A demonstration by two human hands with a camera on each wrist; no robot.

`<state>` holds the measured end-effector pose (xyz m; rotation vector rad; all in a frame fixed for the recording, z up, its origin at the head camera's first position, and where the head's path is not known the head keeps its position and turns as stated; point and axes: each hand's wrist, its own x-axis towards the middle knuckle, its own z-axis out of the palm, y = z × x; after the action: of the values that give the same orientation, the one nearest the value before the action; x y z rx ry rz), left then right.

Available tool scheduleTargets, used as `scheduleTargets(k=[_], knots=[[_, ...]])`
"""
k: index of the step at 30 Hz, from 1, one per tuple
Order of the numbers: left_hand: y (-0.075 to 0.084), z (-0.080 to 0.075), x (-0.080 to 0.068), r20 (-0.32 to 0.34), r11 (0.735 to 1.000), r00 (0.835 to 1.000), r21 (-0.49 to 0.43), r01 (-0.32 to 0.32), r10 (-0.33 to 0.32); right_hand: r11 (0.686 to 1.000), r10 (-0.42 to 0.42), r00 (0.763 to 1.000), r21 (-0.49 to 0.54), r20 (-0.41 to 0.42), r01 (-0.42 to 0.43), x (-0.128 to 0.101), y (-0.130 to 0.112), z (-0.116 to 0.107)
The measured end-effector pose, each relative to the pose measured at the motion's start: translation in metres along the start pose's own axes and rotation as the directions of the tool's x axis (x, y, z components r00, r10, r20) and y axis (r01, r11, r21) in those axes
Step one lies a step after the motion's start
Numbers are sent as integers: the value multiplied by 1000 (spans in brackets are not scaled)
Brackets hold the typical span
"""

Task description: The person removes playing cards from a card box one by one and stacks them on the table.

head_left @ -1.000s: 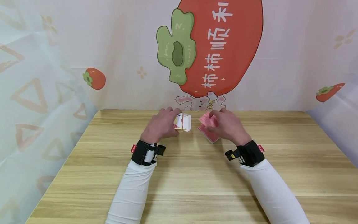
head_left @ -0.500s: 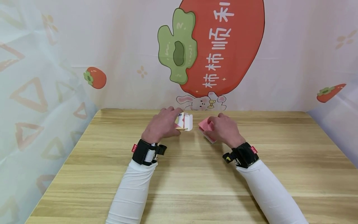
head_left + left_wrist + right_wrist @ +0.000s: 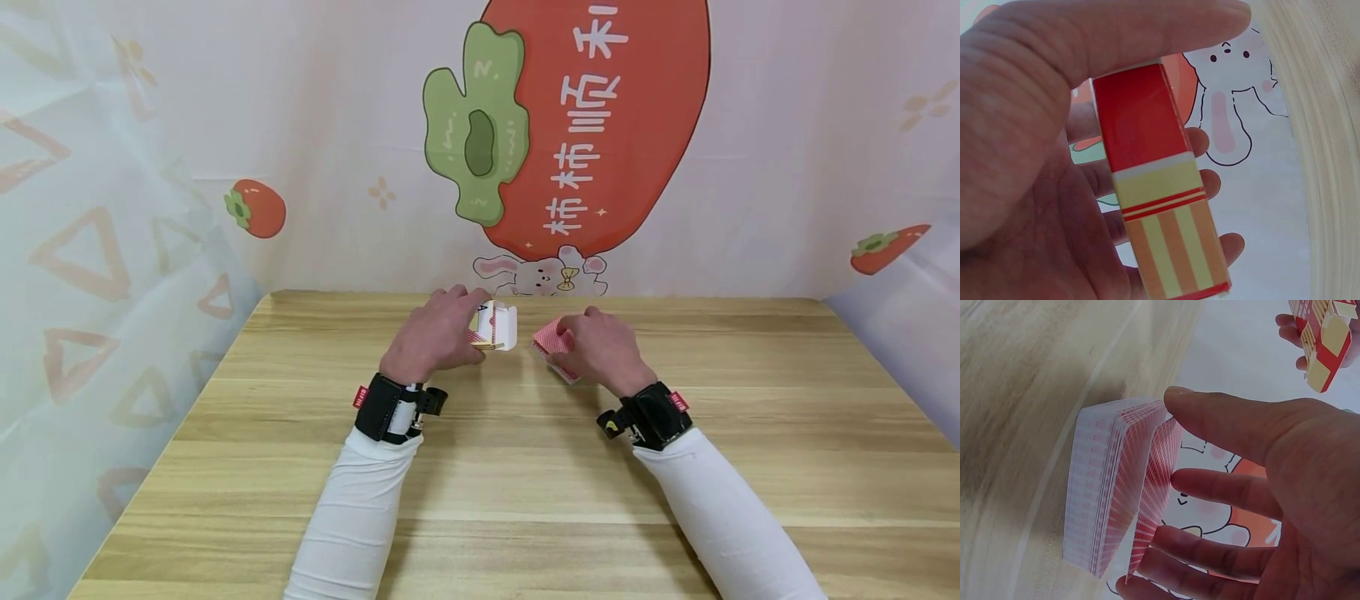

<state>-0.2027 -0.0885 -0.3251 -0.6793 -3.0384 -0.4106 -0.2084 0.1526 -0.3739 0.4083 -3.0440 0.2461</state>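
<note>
In the head view my left hand (image 3: 435,333) grips a playing card box (image 3: 502,325) whose white end flap stands open toward the right. The left wrist view shows the box's red, cream and orange striped side (image 3: 1154,181), with the thumb along its top and fingers behind. My right hand (image 3: 603,350) is over a deck of red-backed playing cards (image 3: 1091,494) on the table. Between thumb and fingertips it holds a red-backed card (image 3: 1157,475), tilted at a slight angle close over the deck. The right hand partly covers the deck in the head view.
The wooden table (image 3: 480,500) runs back to a printed cloth backdrop (image 3: 360,150) with a large red persimmon and a small rabbit. Black camera straps (image 3: 663,415) sit on both wrists, over white sleeves.
My right hand has moved slightly left and down, bringing the raised card closer to the deck, then stayed nearly still. The left hand and card box have barely shifted.
</note>
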Motion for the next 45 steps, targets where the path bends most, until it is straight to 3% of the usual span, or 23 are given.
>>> scheduleTargets(k=[23, 45], knots=[[3, 1, 0, -4, 1000, 1000, 25, -15, 15, 1000, 10, 1000, -14, 26, -9, 1, 1, 5], [4, 0, 0, 3, 1000, 1000, 23, -19, 19, 998, 52, 997, 39, 63, -54, 2, 2, 8]])
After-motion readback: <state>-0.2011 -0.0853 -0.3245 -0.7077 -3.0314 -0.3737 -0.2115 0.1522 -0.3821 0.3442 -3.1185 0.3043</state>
